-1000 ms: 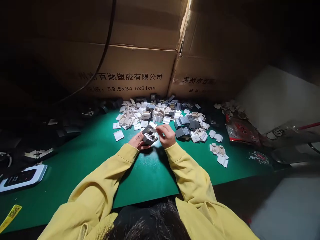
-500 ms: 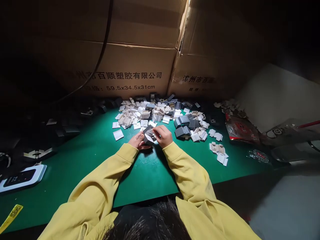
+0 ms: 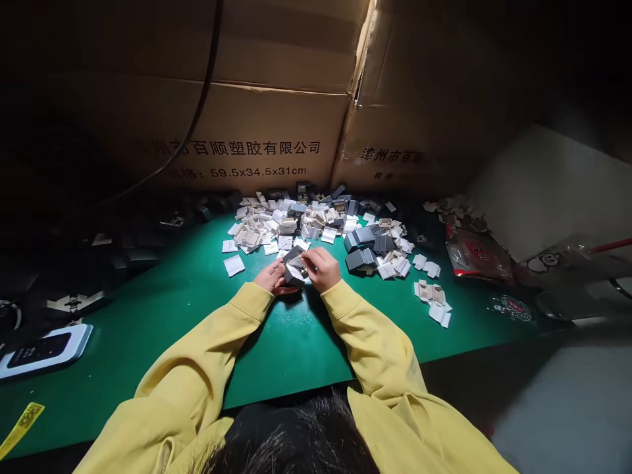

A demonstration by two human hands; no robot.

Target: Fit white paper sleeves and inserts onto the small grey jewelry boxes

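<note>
Both of my hands meet over the green mat (image 3: 276,342), in yellow sleeves. My left hand (image 3: 270,277) is closed round a small grey box (image 3: 293,267) with its lid standing open. My right hand (image 3: 323,268) is curled at the box's open top, fingertips pressing a pale insert into it; the insert is mostly hidden by the fingers. Just beyond the hands lies a pile of white card inserts (image 3: 276,227) mixed with more small grey boxes (image 3: 363,249).
Two large cardboard cartons (image 3: 257,125) wall off the back of the mat. A phone in a white case (image 3: 42,350) lies at the left, dark parts (image 3: 133,257) beyond it. A red packet (image 3: 476,257) and a few loose inserts (image 3: 432,299) sit to the right.
My right hand has come down from above the box onto its open top, bringing the pale insert with it. My left hand has kept its hold in the same place.
</note>
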